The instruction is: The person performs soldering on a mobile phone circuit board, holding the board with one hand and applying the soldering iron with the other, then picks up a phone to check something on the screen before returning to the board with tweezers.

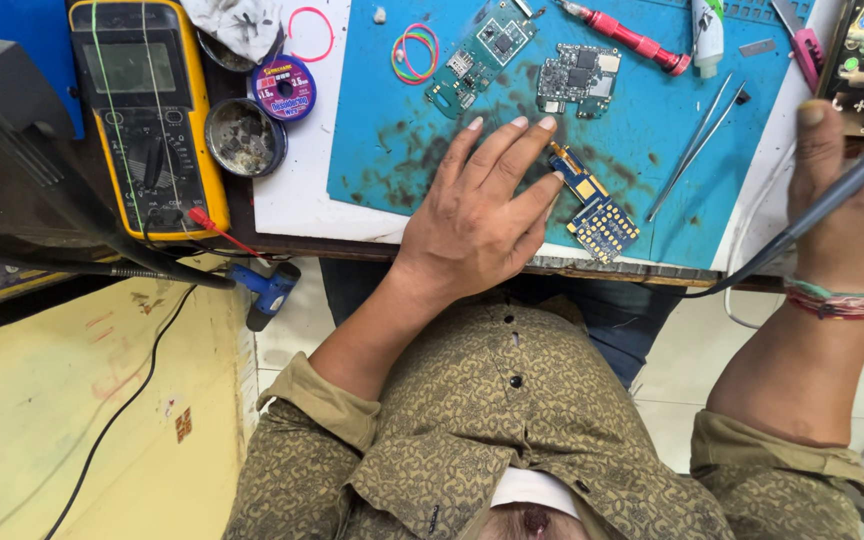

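My left hand (pixel 482 205) lies flat on the blue work mat (pixel 392 150), fingers spread, its fingertips pressing the end of a small blue and gold circuit board (pixel 597 210). My right hand (pixel 852 200) is at the right edge, closed around a dark pen-shaped tool with a cable (pixel 832 200) that slants across it. Two more circuit boards, a green one (pixel 477 55) and a grey one (pixel 577 78), lie further back on the mat.
A yellow multimeter (pixel 147 110) with a red probe sits at the left beside a round tin (pixel 245 137) and a solder spool (pixel 285 87). Tweezers (pixel 697 145), a red screwdriver (pixel 627 35), rubber bands (pixel 415 52) and a white tube (pixel 708 35) lie on the mat.
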